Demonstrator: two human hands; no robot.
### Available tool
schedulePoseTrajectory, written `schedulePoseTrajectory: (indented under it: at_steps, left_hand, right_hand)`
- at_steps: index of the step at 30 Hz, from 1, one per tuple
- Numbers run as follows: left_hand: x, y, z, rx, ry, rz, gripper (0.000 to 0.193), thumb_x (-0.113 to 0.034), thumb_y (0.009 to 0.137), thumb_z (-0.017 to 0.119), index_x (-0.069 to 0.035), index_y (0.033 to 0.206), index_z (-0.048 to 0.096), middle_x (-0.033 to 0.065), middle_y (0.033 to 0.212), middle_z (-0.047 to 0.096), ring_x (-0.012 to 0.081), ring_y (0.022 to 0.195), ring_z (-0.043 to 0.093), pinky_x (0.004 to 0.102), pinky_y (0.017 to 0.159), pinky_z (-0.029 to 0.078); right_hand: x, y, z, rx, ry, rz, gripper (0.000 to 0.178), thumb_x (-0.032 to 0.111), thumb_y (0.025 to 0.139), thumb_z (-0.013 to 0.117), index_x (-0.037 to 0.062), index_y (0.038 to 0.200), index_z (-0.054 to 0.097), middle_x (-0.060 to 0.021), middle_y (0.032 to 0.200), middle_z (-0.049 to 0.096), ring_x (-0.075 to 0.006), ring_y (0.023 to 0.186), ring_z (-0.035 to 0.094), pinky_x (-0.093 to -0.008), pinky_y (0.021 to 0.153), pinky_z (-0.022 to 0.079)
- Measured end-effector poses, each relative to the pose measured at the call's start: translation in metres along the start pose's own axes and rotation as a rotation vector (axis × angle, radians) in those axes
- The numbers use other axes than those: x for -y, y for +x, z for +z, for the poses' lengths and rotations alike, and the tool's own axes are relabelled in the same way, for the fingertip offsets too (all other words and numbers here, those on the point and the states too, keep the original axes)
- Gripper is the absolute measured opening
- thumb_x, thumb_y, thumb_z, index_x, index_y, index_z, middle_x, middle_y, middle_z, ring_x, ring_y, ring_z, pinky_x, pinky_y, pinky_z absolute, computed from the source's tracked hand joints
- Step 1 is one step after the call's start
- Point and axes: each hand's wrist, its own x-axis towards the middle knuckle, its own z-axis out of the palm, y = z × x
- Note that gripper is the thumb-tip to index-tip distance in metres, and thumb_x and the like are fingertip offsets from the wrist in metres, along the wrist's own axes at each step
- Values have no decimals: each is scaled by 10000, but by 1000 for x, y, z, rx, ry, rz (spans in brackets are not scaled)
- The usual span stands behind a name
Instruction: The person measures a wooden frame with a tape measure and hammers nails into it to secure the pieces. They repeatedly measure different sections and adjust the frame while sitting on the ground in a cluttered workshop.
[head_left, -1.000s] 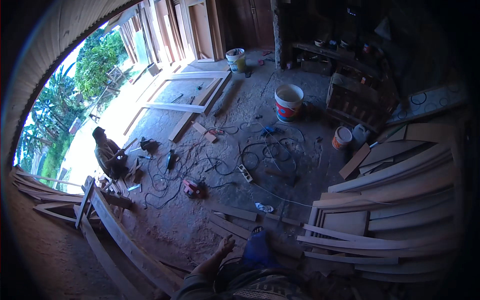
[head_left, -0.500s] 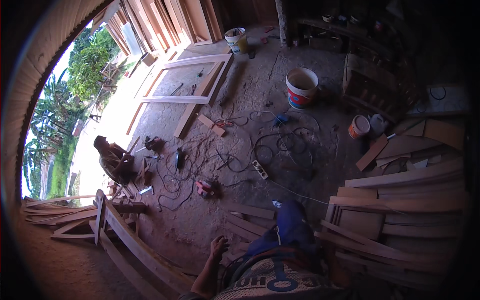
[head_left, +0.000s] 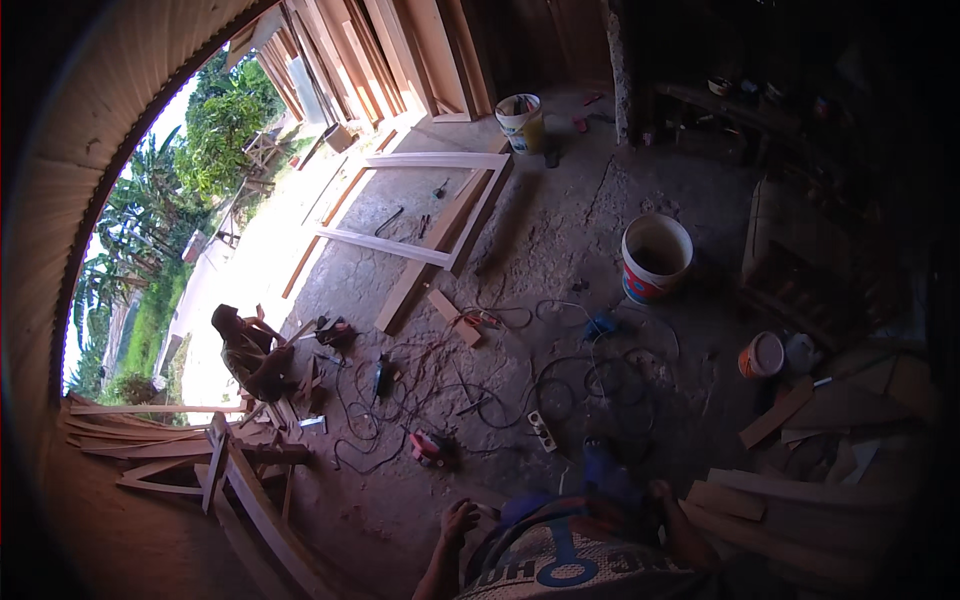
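At the lower edge my left hand (head_left: 460, 520) hangs beside my body, fingers loosely bent, with no object visible in it. On the other side my right hand (head_left: 662, 494) is dim and half lost in shadow; its fingers do not show well. Both are apart from the tools on the floor. Closest ahead lie a red power tool (head_left: 428, 449) and a pale power strip (head_left: 541, 431), with dark cables looping around them. A blue power tool (head_left: 601, 324) lies farther off among the cables, and a dark tool (head_left: 381, 376) lies to its left.
A pale wooden frame (head_left: 430, 159) lies at the back. A person (head_left: 248, 352) sits at the left. Buckets (head_left: 657, 258) stand farther ahead. Stacked boards (head_left: 800, 490) line the right; a wooden trestle (head_left: 262, 500) and planks crowd the left.
My view has shifted, so the floor items sit lower and farther right. My body is nearer the power strip, and my right hand has come into view.
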Motion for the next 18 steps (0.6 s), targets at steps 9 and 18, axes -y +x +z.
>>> schedulePoseTrajectory:
  at_steps: [9,18]
  left_hand:
    - [-52,98,64,-26,-121,-56,511,-252,957,618,27,1376,531,166,1123,680,259,913,689,370,713,580]
    - [-81,240,55,-65,496,51,412,-298,886,653,12,1150,721,116,1050,742,232,936,701,347,886,545]
  right_hand:
    - [142,107,78,646,-830,-689,445,351,975,629,26,1279,641,-86,1162,701,-178,1036,645,-335,893,529]
    - [311,135,115,496,-937,-429,402,306,927,654,19,1208,664,-105,1135,715,-212,1028,672,-373,858,532]
